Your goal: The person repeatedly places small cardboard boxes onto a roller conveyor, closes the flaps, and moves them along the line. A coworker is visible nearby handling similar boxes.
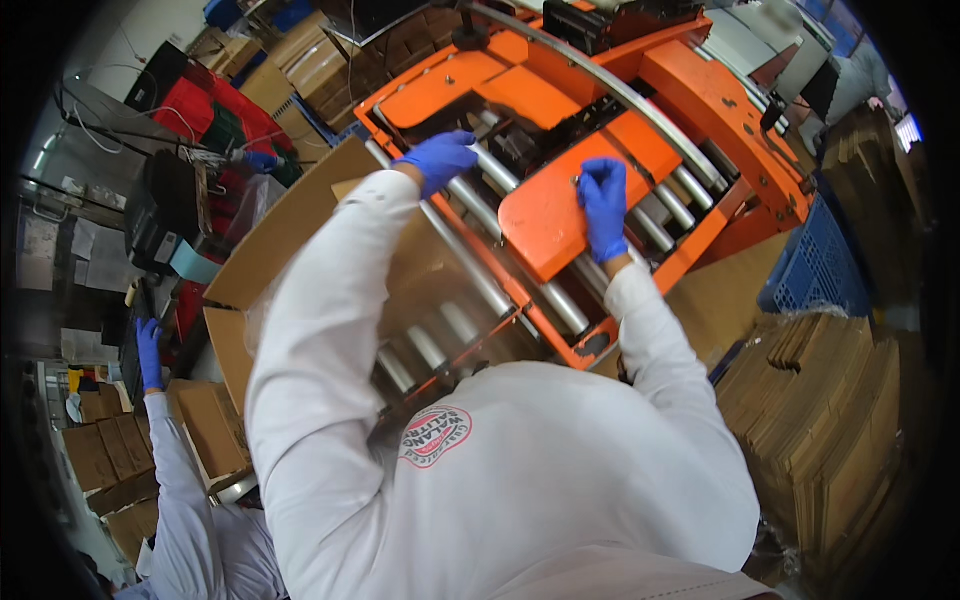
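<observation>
Both my hands wear blue gloves and are over an orange carton-sealing machine with steel rollers. My left hand [439, 161] is above the rollers [480, 206] near the machine's left side. Its fingers point right and lie close together; what is under them is hidden. My right hand [604, 206] is over the orange top plate [544, 225], its fingers curled in with nothing visible in them. I cannot tell whether it touches the plate. Beneath my left forearm an open cardboard box [289, 217] lies beside the machine, partly hidden by my sleeve.
A curved metal bar [600, 71] arches over the machine. Stacked flat cardboard [817, 420] stands at right, below a blue plastic crate [817, 255]. A co-worker's gloved hand [149, 349] reaches up at left, near a black printer-like device [161, 217]. Another person [855, 82] is at upper right.
</observation>
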